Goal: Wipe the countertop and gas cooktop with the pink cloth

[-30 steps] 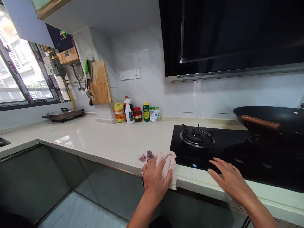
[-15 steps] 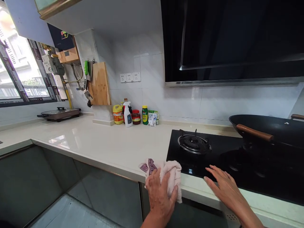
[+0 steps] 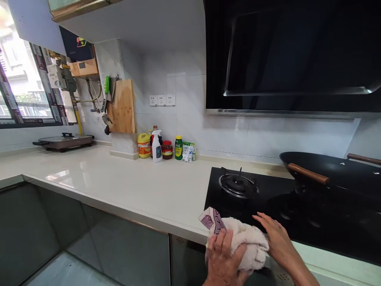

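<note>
My left hand (image 3: 224,256) is closed on a crumpled white towel (image 3: 248,243) with a purple patterned corner, which hangs at the counter's front edge by the stove. Beside the towel's right end is my right hand (image 3: 276,240), its fingers stretched out over the edge of the black glass gas stove (image 3: 244,210). Its thumb is hidden behind the towel, and I cannot tell whether it touches the cloth.
A black wok (image 3: 315,159) with wooden handles sits at the stove's right, near a bare burner (image 3: 238,185). Against the wall stand a white spray bottle (image 3: 156,147), a red-lidded jar (image 3: 167,151) and a green bottle (image 3: 178,147). The range hood (image 3: 285,59) hangs above.
My left hand has carried the towel rightward from the counter edge to the stove front, close to my right hand. The towel looks more bunched. The view has shifted slightly.
</note>
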A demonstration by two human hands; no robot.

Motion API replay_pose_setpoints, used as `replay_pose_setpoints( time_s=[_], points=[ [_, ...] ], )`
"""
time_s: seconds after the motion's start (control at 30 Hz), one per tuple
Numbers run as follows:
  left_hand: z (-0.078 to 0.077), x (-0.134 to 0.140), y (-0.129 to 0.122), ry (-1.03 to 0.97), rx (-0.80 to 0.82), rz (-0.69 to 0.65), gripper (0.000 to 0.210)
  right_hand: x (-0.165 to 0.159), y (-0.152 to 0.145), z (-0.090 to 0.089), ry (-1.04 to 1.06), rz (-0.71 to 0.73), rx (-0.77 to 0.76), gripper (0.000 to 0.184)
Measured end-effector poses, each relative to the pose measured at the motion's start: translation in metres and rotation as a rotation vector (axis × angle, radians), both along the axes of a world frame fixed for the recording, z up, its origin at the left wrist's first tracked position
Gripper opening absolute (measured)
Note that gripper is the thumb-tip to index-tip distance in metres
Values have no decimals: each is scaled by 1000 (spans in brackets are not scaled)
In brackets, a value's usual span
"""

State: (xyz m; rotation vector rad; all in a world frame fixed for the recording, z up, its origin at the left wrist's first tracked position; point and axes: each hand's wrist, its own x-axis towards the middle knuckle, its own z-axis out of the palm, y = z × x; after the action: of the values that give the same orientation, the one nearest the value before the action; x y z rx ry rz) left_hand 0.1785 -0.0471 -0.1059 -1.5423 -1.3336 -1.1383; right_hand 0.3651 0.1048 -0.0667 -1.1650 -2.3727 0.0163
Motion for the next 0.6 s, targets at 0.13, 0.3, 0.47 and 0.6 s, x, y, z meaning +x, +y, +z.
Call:
replay_pose_setpoints(
  time_s=[0.13, 0.3, 0.47, 0.6],
  points=[
    [11, -42, -15, -2, -1, -1, 54, -4, -6, 9, 31, -23, -30, 55],
    [27, -103, -49, -77, -160, 188, 36, -4, -9, 12, 37, -25, -84, 58],
    [43, -134, -65, -136, -158, 273, 37, -5, -6, 8, 46, -24, -51, 58],
    [47, -136, -66, -182, -150, 312, 37, -9, -14, 1, 54, -72, 61, 59]
  ],
)
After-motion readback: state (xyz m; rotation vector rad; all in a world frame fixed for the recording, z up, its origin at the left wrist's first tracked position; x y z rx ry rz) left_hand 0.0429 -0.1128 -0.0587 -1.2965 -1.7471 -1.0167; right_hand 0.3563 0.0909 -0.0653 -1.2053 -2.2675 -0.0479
